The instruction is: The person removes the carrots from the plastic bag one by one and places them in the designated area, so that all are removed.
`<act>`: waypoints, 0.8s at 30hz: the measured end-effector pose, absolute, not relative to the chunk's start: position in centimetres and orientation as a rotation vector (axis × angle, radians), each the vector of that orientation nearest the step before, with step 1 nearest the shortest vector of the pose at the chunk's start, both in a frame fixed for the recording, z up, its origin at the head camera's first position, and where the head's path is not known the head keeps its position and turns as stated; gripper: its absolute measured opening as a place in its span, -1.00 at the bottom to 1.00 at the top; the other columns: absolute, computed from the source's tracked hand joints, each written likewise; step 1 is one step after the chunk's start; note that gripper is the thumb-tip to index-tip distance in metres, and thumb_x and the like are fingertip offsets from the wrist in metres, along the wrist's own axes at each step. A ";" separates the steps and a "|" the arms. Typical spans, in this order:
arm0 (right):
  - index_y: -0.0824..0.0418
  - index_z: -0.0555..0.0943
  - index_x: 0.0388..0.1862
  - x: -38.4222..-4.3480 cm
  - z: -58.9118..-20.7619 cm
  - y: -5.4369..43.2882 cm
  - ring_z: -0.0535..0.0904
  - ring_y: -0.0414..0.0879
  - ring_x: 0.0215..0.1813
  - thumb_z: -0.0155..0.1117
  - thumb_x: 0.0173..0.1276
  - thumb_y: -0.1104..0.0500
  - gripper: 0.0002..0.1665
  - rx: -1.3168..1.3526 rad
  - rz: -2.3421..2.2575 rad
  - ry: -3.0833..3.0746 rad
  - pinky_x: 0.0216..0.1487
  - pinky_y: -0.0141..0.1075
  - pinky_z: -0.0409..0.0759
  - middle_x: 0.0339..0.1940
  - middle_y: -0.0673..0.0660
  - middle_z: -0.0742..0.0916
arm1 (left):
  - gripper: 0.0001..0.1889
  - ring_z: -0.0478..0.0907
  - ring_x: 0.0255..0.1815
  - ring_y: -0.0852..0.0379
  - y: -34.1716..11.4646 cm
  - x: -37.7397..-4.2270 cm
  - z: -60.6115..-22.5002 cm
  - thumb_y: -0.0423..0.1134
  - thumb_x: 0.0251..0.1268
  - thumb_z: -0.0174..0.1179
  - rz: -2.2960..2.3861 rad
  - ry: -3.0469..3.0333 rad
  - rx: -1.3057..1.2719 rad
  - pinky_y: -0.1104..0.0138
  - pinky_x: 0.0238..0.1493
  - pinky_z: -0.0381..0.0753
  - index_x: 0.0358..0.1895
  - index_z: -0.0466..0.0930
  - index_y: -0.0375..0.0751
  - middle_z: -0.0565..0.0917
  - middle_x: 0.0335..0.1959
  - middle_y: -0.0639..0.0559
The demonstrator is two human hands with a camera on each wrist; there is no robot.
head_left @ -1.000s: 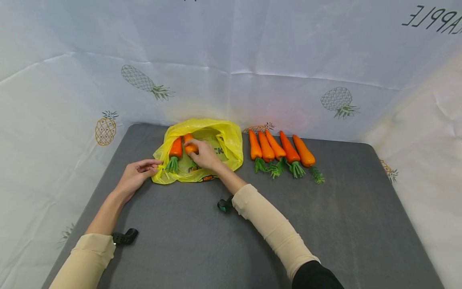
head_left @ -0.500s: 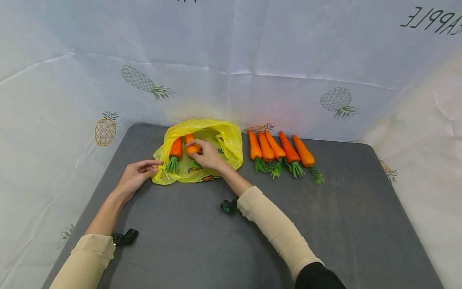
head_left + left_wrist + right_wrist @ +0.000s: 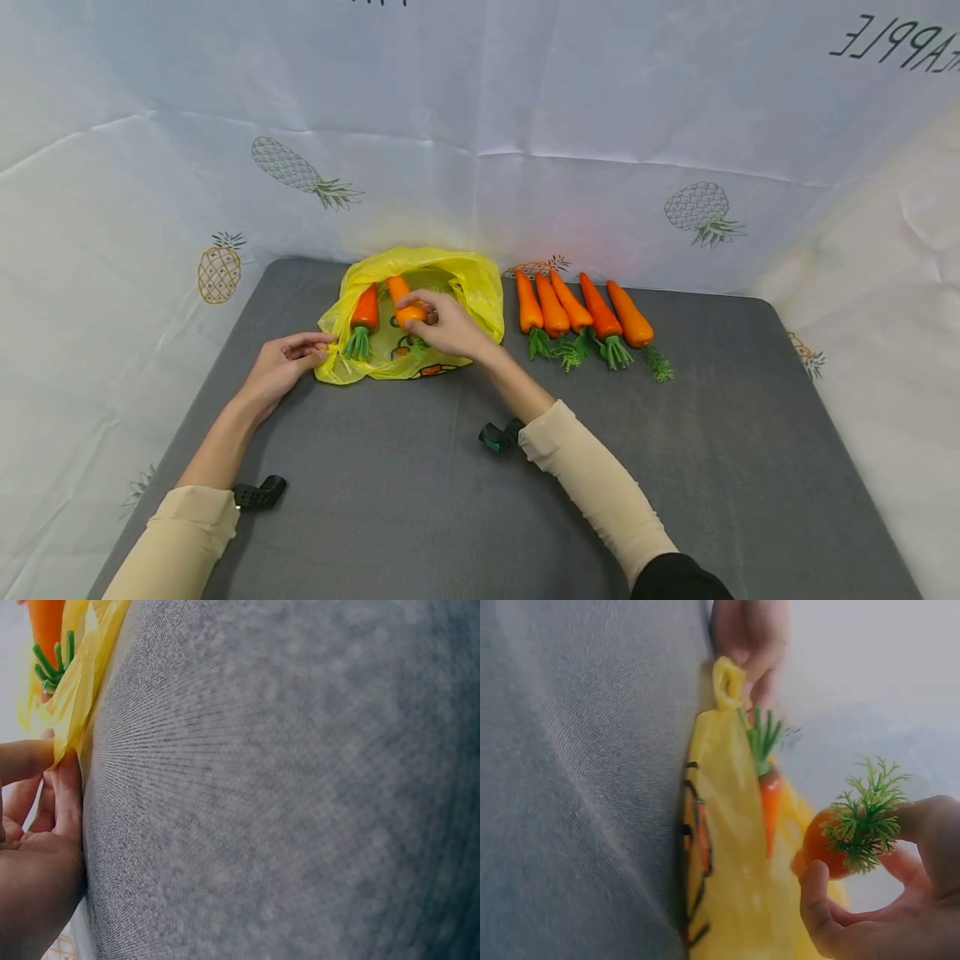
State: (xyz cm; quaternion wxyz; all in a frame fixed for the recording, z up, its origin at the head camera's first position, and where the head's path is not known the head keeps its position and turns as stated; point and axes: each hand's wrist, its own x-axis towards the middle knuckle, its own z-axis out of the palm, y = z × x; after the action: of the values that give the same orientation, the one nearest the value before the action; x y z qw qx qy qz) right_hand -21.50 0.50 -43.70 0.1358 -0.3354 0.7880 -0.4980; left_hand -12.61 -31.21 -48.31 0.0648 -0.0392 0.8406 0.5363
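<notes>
A yellow plastic bag [image 3: 480, 287] lies spread with its mouth toward me at the back left of the table. My left hand [image 3: 277, 371] pinches the bag's left edge between thumb and fingers, as the left wrist view [image 3: 45, 825] also shows. Inside the bag's mouth, a carrot [image 3: 365, 307] with a stubby green top rests near that edge. My right hand [image 3: 450, 327] grips a second carrot [image 3: 399, 289] by its thick end, over the bag. In the right wrist view its feathery green top [image 3: 870, 817] points toward the camera.
To the right of the bag, several carrots [image 3: 592, 312] lie in a row with their green tops toward me. A white cloth [image 3: 480, 100] with printed pineapples hangs behind the grey table [image 3: 675, 467].
My right hand has drawn slightly back to the right with the carrot, which now looks more tilted. The left hand stays at the bag's edge.
</notes>
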 end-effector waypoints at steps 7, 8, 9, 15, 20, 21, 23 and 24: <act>0.24 0.65 0.34 -19.9 -41.8 2.9 0.65 0.01 0.05 0.29 0.66 0.22 -0.64 -1.068 -1.390 2.243 0.11 -0.25 0.63 0.31 0.24 0.74 | -0.56 0.61 -0.10 0.51 -31.3 -12.5 -48.3 -0.16 0.66 0.26 1.641 2.535 -0.088 0.62 -0.04 0.60 0.40 0.62 -0.36 0.73 -0.11 0.46; 0.24 0.65 0.35 -19.7 -41.6 3.2 0.65 0.04 0.14 0.29 0.66 0.22 -0.64 -1.075 -1.390 2.241 0.20 -0.20 0.64 0.34 0.24 0.73 | -0.56 0.61 -0.11 0.51 -31.3 -12.5 -48.3 -0.17 0.66 0.26 1.647 2.535 -0.083 0.62 -0.04 0.60 0.39 0.62 -0.37 0.74 -0.11 0.46; 0.22 0.65 0.35 -19.5 -41.4 3.6 0.65 0.06 0.21 0.28 0.67 0.21 -0.64 -1.076 -1.390 2.242 0.27 -0.15 0.65 0.35 0.22 0.73 | -0.56 0.61 -0.11 0.51 -31.3 -12.5 -48.3 -0.17 0.66 0.26 1.651 2.536 -0.076 0.62 -0.04 0.60 0.39 0.63 -0.37 0.74 -0.11 0.46; 0.17 0.65 0.35 -19.0 -40.2 6.3 0.68 0.09 0.22 0.26 0.67 0.22 -0.65 -1.069 -1.408 2.283 0.33 -0.02 0.68 0.30 0.17 0.76 | -0.56 0.61 -0.11 0.51 -31.3 -12.5 -48.4 -0.18 0.66 0.26 1.653 2.538 -0.064 0.61 -0.05 0.61 0.40 0.62 -0.38 0.74 -0.11 0.47; 0.14 0.64 0.37 -18.9 -39.4 9.0 0.71 0.10 0.21 0.30 0.66 0.19 -0.63 -0.998 -1.421 2.328 0.26 -0.02 0.70 0.28 0.16 0.76 | -0.55 0.61 -0.11 0.50 -31.3 -12.5 -48.4 -0.17 0.67 0.25 1.645 2.531 -0.080 0.60 -0.05 0.61 0.41 0.61 -0.37 0.74 -0.13 0.48; 0.14 0.63 0.38 -18.9 -39.3 9.7 0.72 0.11 0.19 0.30 0.66 0.19 -0.62 -0.983 -1.430 2.332 0.24 0.00 0.71 0.27 0.17 0.76 | -0.55 0.61 -0.10 0.50 -31.4 -12.5 -48.5 -0.17 0.67 0.25 1.645 2.529 -0.080 0.60 -0.05 0.62 0.41 0.61 -0.37 0.73 -0.13 0.48; 0.14 0.63 0.39 -19.0 -39.0 11.0 0.73 0.14 0.17 0.31 0.65 0.20 -0.61 -0.955 -1.450 2.344 0.22 0.06 0.69 0.26 0.18 0.76 | -0.55 0.61 -0.10 0.50 -31.3 -12.5 -48.4 -0.16 0.67 0.25 1.641 2.527 -0.084 0.61 -0.05 0.62 0.42 0.62 -0.36 0.73 -0.12 0.48; 0.13 0.63 0.40 -19.0 -38.9 11.7 0.73 0.15 0.17 0.31 0.66 0.19 -0.61 -0.944 -1.457 2.354 0.22 0.08 0.68 0.28 0.18 0.75 | -0.55 0.61 -0.09 0.50 -31.3 -12.5 -48.4 -0.16 0.67 0.25 1.640 2.526 -0.086 0.61 -0.04 0.62 0.42 0.61 -0.36 0.73 -0.12 0.48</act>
State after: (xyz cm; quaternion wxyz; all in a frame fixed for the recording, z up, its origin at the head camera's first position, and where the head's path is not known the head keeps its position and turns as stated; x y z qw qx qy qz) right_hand -18.96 11.67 -38.89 0.1080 -0.3210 0.8001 -0.4951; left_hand -12.54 -31.34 -48.45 0.0642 -0.0283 0.8366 0.5433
